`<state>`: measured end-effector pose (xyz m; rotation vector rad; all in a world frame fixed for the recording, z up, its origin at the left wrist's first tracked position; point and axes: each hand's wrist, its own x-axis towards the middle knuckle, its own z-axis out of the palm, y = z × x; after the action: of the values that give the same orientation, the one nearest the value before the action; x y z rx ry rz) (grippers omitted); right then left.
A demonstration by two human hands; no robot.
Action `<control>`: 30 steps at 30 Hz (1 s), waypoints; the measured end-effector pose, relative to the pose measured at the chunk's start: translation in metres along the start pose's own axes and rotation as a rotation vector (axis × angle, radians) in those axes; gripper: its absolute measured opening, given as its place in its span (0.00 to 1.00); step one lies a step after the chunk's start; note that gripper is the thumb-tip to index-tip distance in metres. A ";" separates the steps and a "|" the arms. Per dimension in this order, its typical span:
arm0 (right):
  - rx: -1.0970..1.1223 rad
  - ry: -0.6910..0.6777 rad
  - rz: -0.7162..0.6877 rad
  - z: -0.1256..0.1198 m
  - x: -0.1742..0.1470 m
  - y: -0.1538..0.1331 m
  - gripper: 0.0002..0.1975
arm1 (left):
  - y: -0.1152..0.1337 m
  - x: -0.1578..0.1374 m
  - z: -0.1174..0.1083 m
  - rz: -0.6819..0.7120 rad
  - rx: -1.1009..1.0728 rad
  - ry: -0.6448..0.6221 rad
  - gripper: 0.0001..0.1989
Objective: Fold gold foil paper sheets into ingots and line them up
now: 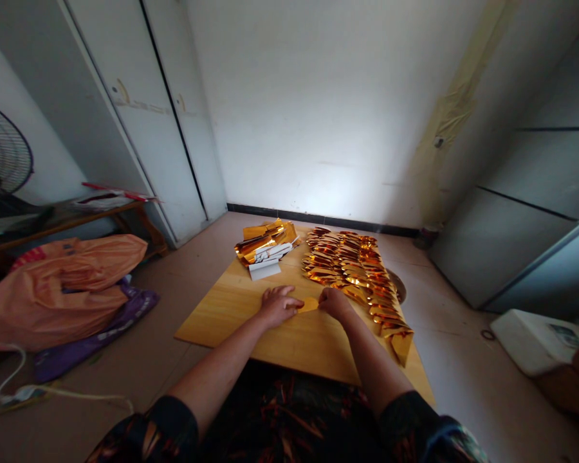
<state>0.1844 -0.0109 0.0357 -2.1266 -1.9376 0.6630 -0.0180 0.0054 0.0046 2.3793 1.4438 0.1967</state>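
Between my two hands, just above or on the wooden board (289,347), lies a small piece of gold foil paper (309,305). My left hand (277,306) pinches its left end between thumb and finger, the other fingers spread over the board. At the opposite end my right hand (335,303) grips the paper with its fingers curled in. Beyond the left hand rests a loose pile of gold foil sheets (255,245), with white-backed paper strips (273,252) on top. Rows of folded gold paper pieces (352,260) cover the board's right side.
An orange plastic bag (77,276) and a purple bag (101,334) lie on the floor at left, near a cable (77,393). A fan (2,151) stands beyond them. Grey cabinets (145,116) and a fridge-like unit (535,193) flank the wall. A white box (535,341) sits at right.
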 end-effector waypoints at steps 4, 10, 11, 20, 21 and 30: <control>-0.007 0.018 0.026 0.000 0.000 0.004 0.07 | 0.001 0.000 0.000 0.000 -0.002 -0.003 0.15; -0.026 0.052 0.078 0.000 0.002 0.011 0.08 | 0.004 -0.002 -0.004 -0.016 -0.003 -0.019 0.15; -0.030 0.066 0.093 0.000 0.002 0.013 0.08 | 0.005 -0.002 -0.005 -0.020 -0.003 -0.022 0.15; 0.083 0.167 -0.044 0.011 -0.008 0.005 0.09 | 0.006 -0.001 -0.005 -0.012 0.003 -0.007 0.15; 0.106 0.163 -0.093 0.014 -0.010 -0.001 0.08 | 0.005 -0.001 -0.004 -0.008 0.010 -0.001 0.15; -0.108 0.039 -0.045 0.030 -0.014 -0.040 0.09 | -0.002 0.002 0.005 -0.015 0.020 0.030 0.13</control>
<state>0.1344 -0.0236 0.0293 -2.1341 -2.0370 0.5162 -0.0171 0.0065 -0.0010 2.3898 1.4837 0.2165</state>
